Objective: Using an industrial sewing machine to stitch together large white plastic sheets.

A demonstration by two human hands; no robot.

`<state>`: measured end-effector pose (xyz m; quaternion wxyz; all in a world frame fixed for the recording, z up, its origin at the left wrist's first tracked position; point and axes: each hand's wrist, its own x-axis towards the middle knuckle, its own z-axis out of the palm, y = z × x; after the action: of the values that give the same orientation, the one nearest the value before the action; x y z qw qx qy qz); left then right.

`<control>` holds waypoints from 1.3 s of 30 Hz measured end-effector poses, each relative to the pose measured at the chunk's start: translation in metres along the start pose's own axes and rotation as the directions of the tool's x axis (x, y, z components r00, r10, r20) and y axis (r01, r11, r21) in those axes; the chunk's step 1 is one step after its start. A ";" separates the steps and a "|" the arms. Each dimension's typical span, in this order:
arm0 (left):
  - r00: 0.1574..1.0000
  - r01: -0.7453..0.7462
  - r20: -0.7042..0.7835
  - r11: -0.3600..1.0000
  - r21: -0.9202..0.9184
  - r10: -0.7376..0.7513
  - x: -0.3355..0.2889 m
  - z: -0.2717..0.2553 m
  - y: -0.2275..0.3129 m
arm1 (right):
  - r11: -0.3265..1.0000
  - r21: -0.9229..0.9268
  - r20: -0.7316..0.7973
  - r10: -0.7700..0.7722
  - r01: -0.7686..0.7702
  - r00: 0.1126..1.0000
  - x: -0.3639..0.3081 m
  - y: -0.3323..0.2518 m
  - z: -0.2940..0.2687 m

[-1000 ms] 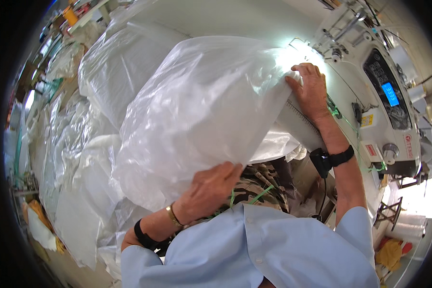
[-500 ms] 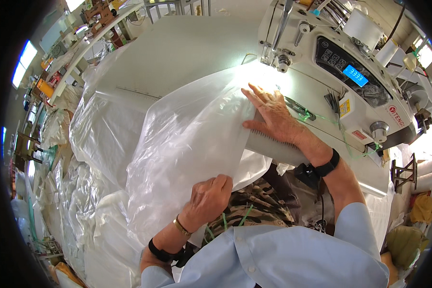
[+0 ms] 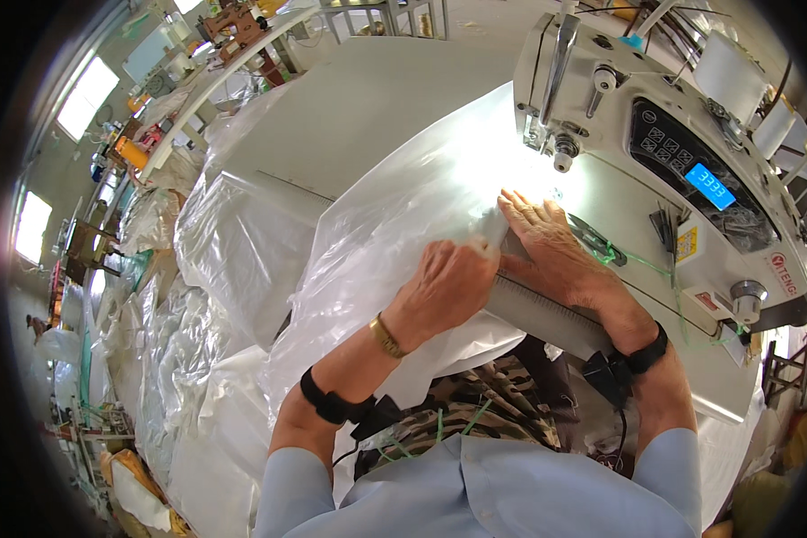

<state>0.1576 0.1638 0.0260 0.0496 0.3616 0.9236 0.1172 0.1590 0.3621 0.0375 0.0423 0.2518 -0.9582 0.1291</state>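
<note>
A white translucent plastic sheet (image 3: 394,215) spreads over the sewing table, its far end under the head of a sewing machine (image 3: 592,108). My left hand (image 3: 448,289) is closed in a pinch on the sheet's right edge, a little short of the lit needle area. Just right of it, my right hand (image 3: 560,255) lies flat with fingers stretched toward the needle, against the sheet's edge and the table. A ruler-like scale (image 3: 547,309) runs along the table's front edge below both hands. The needle itself is lost in the glare.
Thread snips (image 3: 596,238) with green string lie right of my right hand. Thread cones (image 3: 731,76) stand behind the machine. Piled plastic sheeting (image 3: 166,359) fills the left side. A bench with another machine (image 3: 238,27) stands at the far left.
My left hand has moved up and right along the sheet's edge, drawing that edge toward the needle. The sheet reaches further under the machine head. My right hand stays beside the needle.
</note>
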 end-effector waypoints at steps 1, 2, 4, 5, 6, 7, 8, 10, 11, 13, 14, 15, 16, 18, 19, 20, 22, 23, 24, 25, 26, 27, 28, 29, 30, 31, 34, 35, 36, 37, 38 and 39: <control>0.963 -0.094 -0.250 0.995 0.036 0.100 0.009 0.002 -0.001 | 1.000 0.016 -0.006 -0.005 0.005 1.000 0.001 0.001 0.001; 0.920 -0.135 -0.361 0.989 0.065 0.149 0.017 0.002 -0.002 | 0.999 0.022 -0.019 0.023 -0.022 1.000 0.002 0.002 0.003; 0.836 -0.186 -0.509 0.979 0.084 0.202 0.034 0.000 -0.002 | 0.998 0.044 -0.032 0.043 -0.042 0.999 0.003 0.004 0.005; 0.808 -0.205 -0.551 0.976 0.067 0.208 0.041 -0.003 -0.001 | 0.997 0.071 -0.036 0.040 -0.038 0.999 0.003 0.007 0.004; 0.921 -0.076 -0.386 0.996 -0.046 0.053 0.045 -0.006 0.003 | 0.995 0.085 -0.039 0.049 -0.046 0.998 0.003 0.008 0.004; 0.907 -0.085 -0.416 0.996 -0.036 0.063 0.044 -0.012 0.006 | 0.994 0.107 -0.038 0.038 -0.034 0.999 0.003 0.010 0.004; 0.967 -0.036 -0.256 0.992 -0.119 0.004 0.041 -0.017 0.009 | 0.995 0.092 -0.065 0.038 -0.032 0.997 0.003 0.012 0.004; 0.996 0.020 -0.087 0.981 -0.192 -0.037 0.027 -0.027 0.018 | 0.997 0.079 -0.126 0.035 -0.025 0.991 0.000 0.014 0.003; 0.967 -0.104 -0.250 0.972 -0.212 0.048 0.004 -0.028 0.022 | 0.994 0.104 -0.124 0.043 -0.030 0.991 0.000 0.015 0.004; 0.898 -0.152 -0.430 0.983 -0.108 0.092 -0.042 -0.029 0.021 | 0.993 0.118 -0.169 0.007 0.013 0.986 -0.002 0.017 0.003; 0.885 -0.068 -0.461 0.998 -0.001 0.060 -0.067 -0.027 0.016 | 0.995 0.103 -0.172 0.004 0.014 0.985 -0.002 0.017 0.003; 0.875 0.037 -0.482 0.998 -0.041 -0.053 -0.091 -0.021 0.011 | 0.995 0.104 -0.163 0.012 0.005 0.987 -0.002 0.018 0.005; 0.851 0.078 -0.515 0.995 -0.070 -0.103 -0.115 -0.013 0.006 | 0.995 0.098 -0.157 0.009 0.007 0.988 -0.001 0.018 0.005; 0.832 0.111 -0.541 0.992 -0.057 -0.124 -0.161 0.015 0.004 | 0.999 0.039 -0.200 -0.017 0.025 0.980 0.003 0.017 0.008; 0.847 0.152 -0.512 0.988 -0.016 -0.139 -0.186 0.031 0.007 | 0.999 0.041 -0.162 0.003 0.004 0.987 0.002 0.013 0.010; 0.862 0.152 -0.486 0.988 -0.022 -0.144 -0.209 0.047 0.009 | 1.000 -0.002 -0.267 -0.005 0.005 0.964 0.001 0.009 0.012; 0.860 0.122 -0.498 0.993 -0.009 -0.110 -0.258 0.074 0.010 | 0.998 -0.052 -0.456 -0.055 0.036 0.888 -0.005 -0.006 0.014; 0.837 0.071 -0.544 0.997 0.020 -0.049 -0.283 0.086 0.010 | 0.998 -0.044 -0.455 -0.062 0.047 0.888 -0.015 -0.016 0.015; 0.896 -0.014 -0.441 0.991 -0.130 -0.045 -0.308 0.095 0.006 | 0.998 0.030 -0.493 -0.039 0.062 0.869 -0.029 -0.029 0.017; 0.923 -0.110 -0.384 0.954 -0.280 -0.006 -0.329 0.106 0.003 | 0.992 0.096 -0.518 -0.017 0.078 0.855 -0.044 -0.043 0.020; 0.930 -0.098 -0.366 0.953 -0.287 -0.015 -0.343 0.120 0.003 | 0.972 0.163 -0.561 -0.051 0.171 0.826 -0.062 -0.059 0.026; 0.956 0.088 -0.237 0.941 -0.326 -0.171 -0.355 0.133 0.003 | 0.939 0.206 -0.622 -0.093 0.277 0.778 -0.079 -0.077 0.033; 0.945 0.264 -0.099 0.905 -0.333 -0.312 -0.364 0.143 -0.001 | 0.911 0.347 -0.540 0.001 0.221 0.842 -0.092 -0.095 0.043; 0.949 0.255 -0.094 0.907 -0.336 -0.301 -0.370 0.152 -0.006 | 0.871 0.449 -0.501 0.058 0.202 0.863 -0.102 -0.109 0.055; 0.908 0.393 -0.022 0.870 -0.297 -0.417 -0.374 0.161 -0.010 | 0.793 0.609 -0.322 0.230 0.015 0.918 -0.106 -0.121 0.068; 0.862 0.495 0.009 0.836 -0.239 -0.507 -0.376 0.168 -0.014 | 0.678 0.722 -0.155 0.353 -0.139 0.923 -0.106 -0.131 0.083; 0.848 0.526 0.089 0.815 -0.242 -0.522 -0.376 0.177 -0.023 | 0.356 0.918 -0.009 0.462 -0.176 0.887 -0.082 -0.141 0.118; 0.873 0.488 0.108 0.848 -0.206 -0.476 -0.374 0.177 -0.023 | 0.060 0.989 0.090 0.499 -0.138 0.862 -0.075 -0.143 0.126; 0.892 0.450 0.061 0.866 -0.220 -0.448 -0.372 0.173 -0.023 | 0.062 0.990 0.079 0.508 -0.128 0.858 -0.070 -0.144 0.132; 0.924 0.376 0.033 0.895 -0.240 -0.380 -0.369 0.167 -0.021 | -0.146 0.980 0.188 0.495 -0.132 0.848 -0.064 -0.143 0.134; 0.946 0.318 0.015 0.913 -0.257 -0.325 -0.366 0.159 -0.019 | -0.352 0.917 0.346 0.466 -0.188 0.815 -0.061 -0.141 0.135; 0.949 0.303 -0.008 0.916 -0.263 -0.316 -0.364 0.148 -0.018 | -0.337 0.932 0.288 0.451 -0.137 0.845 -0.059 -0.140 0.133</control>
<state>0.4389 -0.0698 -0.1191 0.0907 0.1983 0.9468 0.2365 0.2774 0.2367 -0.0680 -0.1078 -0.0860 -0.5043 0.8525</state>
